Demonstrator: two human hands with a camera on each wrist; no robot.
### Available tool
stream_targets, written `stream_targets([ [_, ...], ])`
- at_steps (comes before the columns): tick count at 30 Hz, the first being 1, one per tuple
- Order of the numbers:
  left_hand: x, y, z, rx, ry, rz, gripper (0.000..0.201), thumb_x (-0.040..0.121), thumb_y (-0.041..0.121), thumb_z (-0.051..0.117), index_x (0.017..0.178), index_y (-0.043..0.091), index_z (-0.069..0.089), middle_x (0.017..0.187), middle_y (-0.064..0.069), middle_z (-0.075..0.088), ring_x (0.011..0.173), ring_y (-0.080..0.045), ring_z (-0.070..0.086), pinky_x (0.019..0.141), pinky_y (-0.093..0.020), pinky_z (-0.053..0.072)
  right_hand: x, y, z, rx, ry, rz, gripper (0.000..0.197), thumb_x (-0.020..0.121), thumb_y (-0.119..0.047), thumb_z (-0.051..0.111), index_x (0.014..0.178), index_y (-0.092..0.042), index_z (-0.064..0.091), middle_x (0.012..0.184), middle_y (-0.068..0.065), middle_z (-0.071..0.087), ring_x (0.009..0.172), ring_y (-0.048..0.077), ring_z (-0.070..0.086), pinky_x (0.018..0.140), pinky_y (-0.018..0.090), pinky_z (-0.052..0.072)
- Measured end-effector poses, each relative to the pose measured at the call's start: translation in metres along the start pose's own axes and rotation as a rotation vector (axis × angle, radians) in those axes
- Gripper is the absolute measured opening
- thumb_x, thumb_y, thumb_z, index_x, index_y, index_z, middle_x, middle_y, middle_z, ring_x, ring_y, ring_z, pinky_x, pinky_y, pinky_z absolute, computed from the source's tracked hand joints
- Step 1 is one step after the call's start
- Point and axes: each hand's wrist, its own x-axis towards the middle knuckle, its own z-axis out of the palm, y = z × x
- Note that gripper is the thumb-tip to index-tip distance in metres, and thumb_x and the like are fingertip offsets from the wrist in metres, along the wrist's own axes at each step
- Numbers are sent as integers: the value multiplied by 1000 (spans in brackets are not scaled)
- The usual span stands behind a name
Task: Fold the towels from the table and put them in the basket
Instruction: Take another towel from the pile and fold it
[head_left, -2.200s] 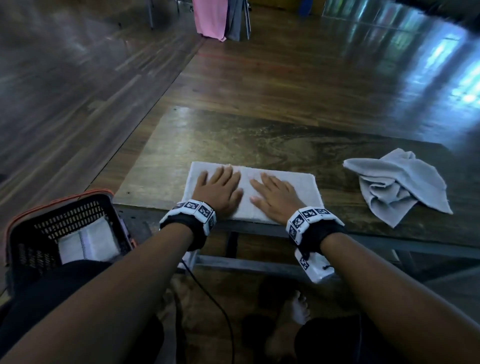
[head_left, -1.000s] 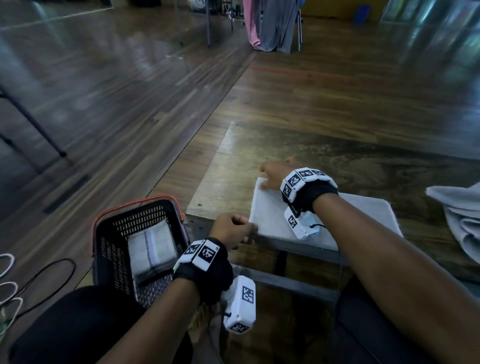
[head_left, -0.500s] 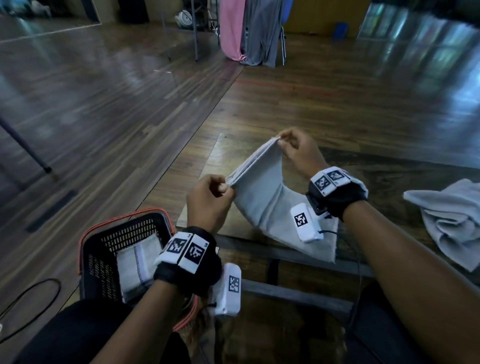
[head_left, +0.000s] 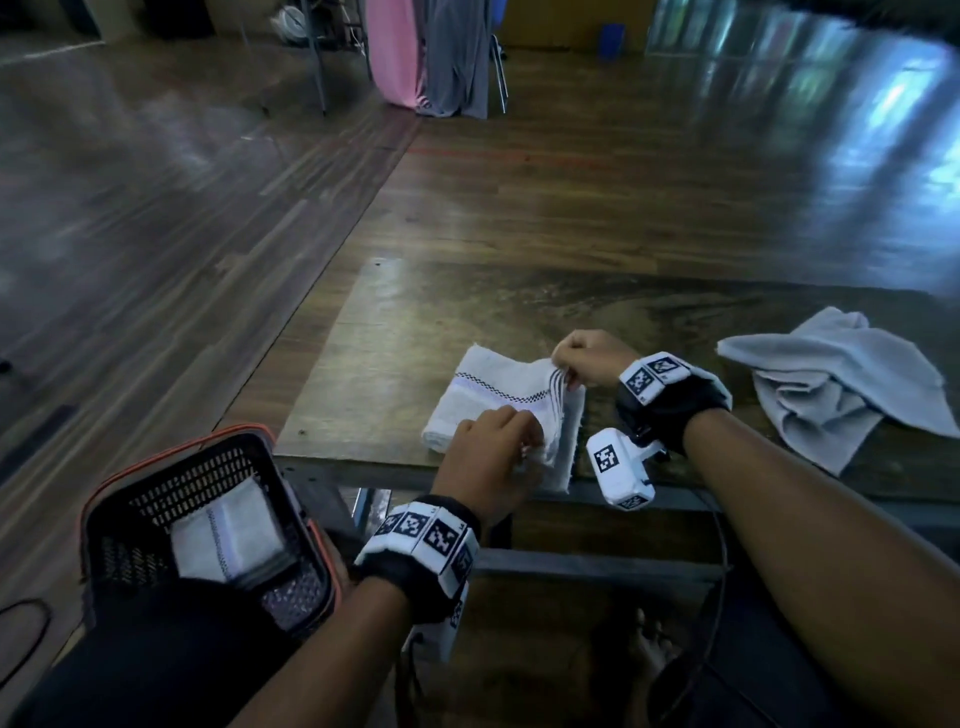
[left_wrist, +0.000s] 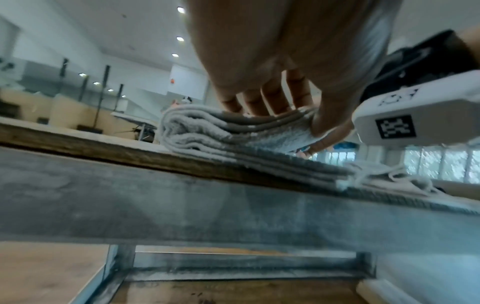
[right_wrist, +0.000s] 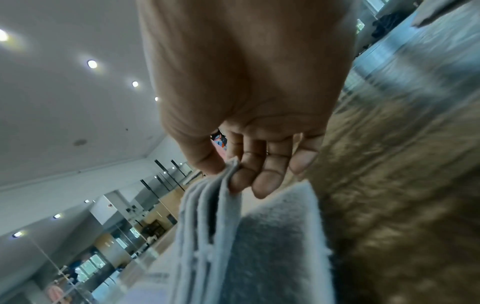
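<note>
Currently I have the white towel (head_left: 496, 402) lying on the counter (head_left: 519, 312) at its near edge, folded over on itself into a thick stack. My left hand (head_left: 491, 457) pinches the towel's near corner, thumb under and fingers on top of the layers. My right hand (head_left: 587, 358) pinches the far corner of the same edge, thumb against fingers.

Key relation: the gripped edge runs from near to far between my two hands, and the fold lies left of it. The basket (head_left: 156, 499) sits lower, left of the towel, so my left hand is nearer to it. It already holds one folded towel (head_left: 228, 535).

Material: looped terry, limp, with a dark checked stripe (head_left: 498, 395); stacked hems show as thin ridges. The basket is perforated black plastic with an orange rim. A crumpled grey towel (head_left: 836, 379) lies right of the white towel, well apart, unfolded.
</note>
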Motion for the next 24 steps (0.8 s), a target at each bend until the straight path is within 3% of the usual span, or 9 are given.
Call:
stream_targets([
  [2,1,4,11,137,-45,29,24,78,26,61,99,23,51,103,2,55,98,-21,48,82,-31,30,-1,9,1,-50,-14,23,27,89,-17,53,63,-20,57,64,-3,60,54,12,58,59,25,47],
  [4,2,7,15,205,-60,50,24,80,28,60,101,23,51,105,2,55,99,-21,47,82,-31,31,-3,14,1,-41,-19,43,26,89,-15,53,65,-22,57,67,-3,60,57,14,58,64,30,49],
  [8,3,16,13,207,-10,83,21,82,21,57,102,16,53,103,-4,57,93,-25,51,75,-31,31,-8,15,-4,-25,61,41,24,90,-9,47,71,-22,54,79,0,59,60,12,56,59,25,48],
  [12,2,29,10,210,122,102,19,79,17,59,98,14,56,98,-5,59,88,-25,54,77,-34,38,-11,14,-12,4,159,45,16,89,-5,45,92,-16,57,97,5,61,71,17,59,71,30,48],
  [15,3,33,12,258,113,135,20,79,19,58,99,17,55,100,-3,59,92,-25,54,82,-35,37,-14,18,-14,12,218,73,21,88,-4,47,102,-12,60,102,6,61,90,23,61,79,33,50],
  [17,3,35,17,297,77,161,18,80,21,56,98,17,56,98,-3,60,91,-26,55,81,-36,37,-15,23,-14,15,223,77,20,87,-4,50,103,-11,60,103,7,63,93,23,61,85,36,51],
  [21,1,30,28,386,50,131,18,81,26,58,98,18,56,95,-1,60,89,-25,57,83,-37,39,-16,31,-13,-15,217,56,10,85,-6,59,89,-16,59,89,4,62,84,20,60,79,34,52],
  [23,-1,27,30,403,2,120,24,80,28,58,103,20,55,100,-1,59,94,-24,55,88,-37,36,-18,37,-12,-93,228,45,13,86,-6,57,86,-19,60,86,2,62,83,21,61,71,30,49],
  [24,-1,27,31,406,-36,123,26,80,29,57,104,21,54,103,0,58,97,-23,53,90,-36,34,-19,40,-12,-142,234,47,16,86,-6,54,86,-21,60,88,1,64,86,22,61,74,30,48],
])
